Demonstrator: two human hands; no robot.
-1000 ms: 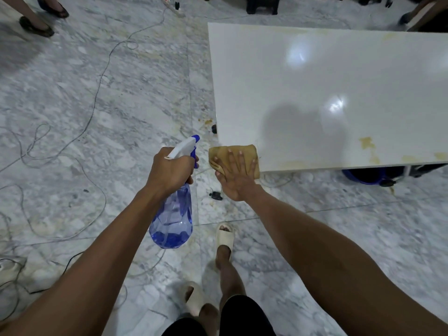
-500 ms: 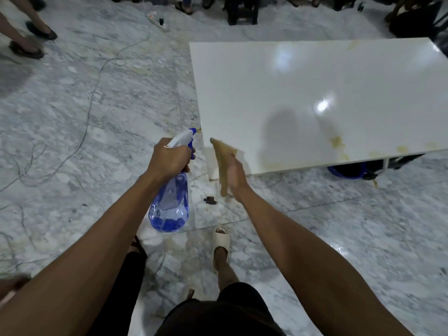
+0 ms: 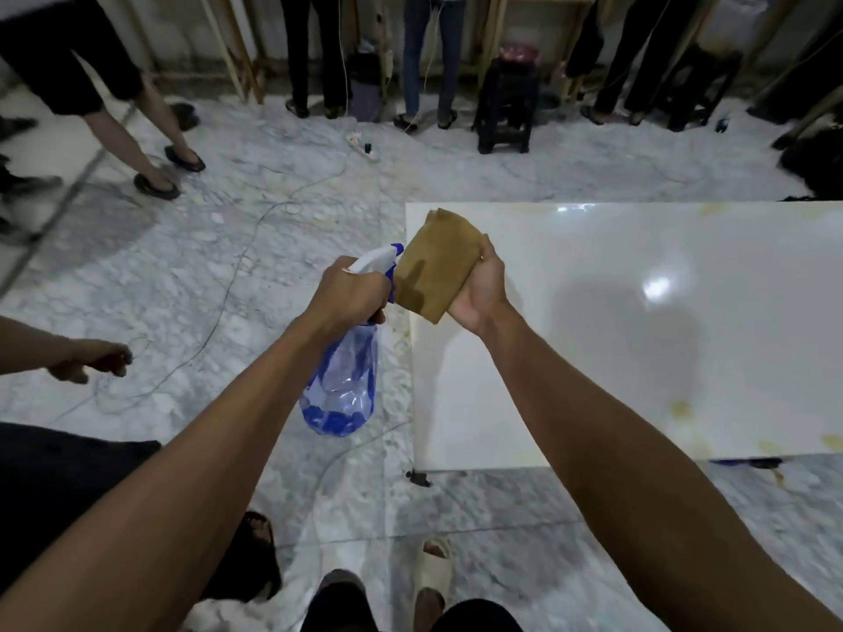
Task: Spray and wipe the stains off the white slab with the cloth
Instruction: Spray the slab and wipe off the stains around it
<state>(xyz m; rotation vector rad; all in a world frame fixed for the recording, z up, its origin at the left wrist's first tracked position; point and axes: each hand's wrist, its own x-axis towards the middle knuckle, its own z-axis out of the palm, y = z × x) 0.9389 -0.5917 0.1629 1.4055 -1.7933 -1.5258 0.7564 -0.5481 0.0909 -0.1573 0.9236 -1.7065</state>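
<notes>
The white slab [image 3: 638,321] lies to my right, glossy, with yellowish stains [image 3: 682,409] near its front right edge. My right hand [image 3: 481,289] holds a folded brown cloth [image 3: 435,266] lifted above the slab's left edge. My left hand [image 3: 351,296] grips the neck of a clear blue spray bottle [image 3: 342,385] with a white and blue nozzle. The nozzle points at the cloth from a few centimetres away. The bottle hangs over the floor just left of the slab.
Several people stand along the far wall, and another person's hand [image 3: 91,360] reaches in at the left. Cables and a power strip [image 3: 362,148] lie on the marble floor. A dark stool [image 3: 506,107] stands at the back. My feet in sandals [image 3: 431,572] are below.
My right hand lifted the cloth off the slab's near corner and raised it in front of the nozzle. The view tilted up, bringing the people by the wall into sight.
</notes>
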